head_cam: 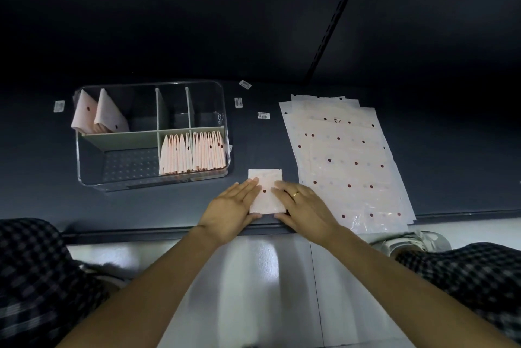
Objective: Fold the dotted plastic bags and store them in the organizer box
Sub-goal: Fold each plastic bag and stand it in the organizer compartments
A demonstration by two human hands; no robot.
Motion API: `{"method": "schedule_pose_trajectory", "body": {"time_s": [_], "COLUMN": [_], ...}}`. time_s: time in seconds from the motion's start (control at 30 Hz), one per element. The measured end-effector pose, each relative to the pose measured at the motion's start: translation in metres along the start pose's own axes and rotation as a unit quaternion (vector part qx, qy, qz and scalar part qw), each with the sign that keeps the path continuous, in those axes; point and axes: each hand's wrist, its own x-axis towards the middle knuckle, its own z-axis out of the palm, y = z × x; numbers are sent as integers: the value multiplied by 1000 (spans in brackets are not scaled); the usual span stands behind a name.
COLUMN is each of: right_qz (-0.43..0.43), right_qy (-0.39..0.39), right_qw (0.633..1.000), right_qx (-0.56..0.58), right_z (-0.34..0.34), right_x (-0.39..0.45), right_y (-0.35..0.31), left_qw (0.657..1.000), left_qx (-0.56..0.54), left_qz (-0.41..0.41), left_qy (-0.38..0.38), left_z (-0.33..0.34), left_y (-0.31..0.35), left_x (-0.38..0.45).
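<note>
Folded bag (266, 192) lies between flat left hand (229, 208) and right hand (303, 206), fingers straight. Organizer box (84, 161) at 10 o'clock holds folded bags (191, 153).

Both arms reaching forward, bare forearms converging. Left hand (229, 206) flat, fingers straight, palm down. Right hand (303, 206) likewise flat, ring on one finger.

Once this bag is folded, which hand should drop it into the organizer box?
Probably the left hand. The organizer box sits on the left side of the table, while the right hand lies beside the stack of unfolded bags. Both now press the folded bag flat.
</note>
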Motion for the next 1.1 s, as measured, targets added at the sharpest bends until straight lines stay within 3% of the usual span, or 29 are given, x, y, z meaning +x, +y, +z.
{"method": "schedule_pose_trajectory", "body": {"time_s": [0.07, 0.13, 0.23, 0.33, 0.4, 0.57, 0.63, 0.7, 0.8, 0.9, 0.97, 1.03, 1.1], "right_qz": [-56, -75, -57, 16, 37, 8, 18, 48, 86, 71, 65, 74, 92], "right_qy": [44, 36, 10, -38, -20, -11, 8, 28, 15, -23, 1, 32, 51], "right_qw": [996, 994, 996, 999, 998, 998, 994, 974, 938, 944, 949, 953, 965], "right_qx": [-46, -64, -65, -8, 52, 67, 112, 220, 335, 320, 309, 293, 240], "right_z": [-2, -9, -22, -41, -59, -116, -135, -153, -172, -179, -179, -174, -165], "right_x": [-2, 0, 6, 12, 15, 43, 62, 85, 122, 160, 188, 215, 240], "right_y": [0, -2, -3, -2, -2, -25, -39, -53, -74, -100, -117, -132, -147], "left_qw": [1000, 1000, 997, 993, 989, 980, 954, 903, 867, 862, 870, 890, 876], "left_qx": [-7, -21, -68, -101, -125, -173, -286, -417, -473, -466, -418, -246, -116], "left_qz": [-3, -6, -27, -38, -37, -14, -41, -77, -126, -155, -186, -273, -362], "left_qy": [12, 9, 2, 44, 76, 94, 82, 77, 93, 126, 185, 269, 298], "left_z": [-3, -5, -12, -33, -54, -122, -148, -170, -193, -209, -213, -206, -193], "left_y": [0, 1, 2, 4, 7, 3, -9, -27, -67, -109, -134, -158, -176], "left_x": [0, 0, 0, 0, 0, 3, 2, -5, -21, -33, -38, -45, -54]}}
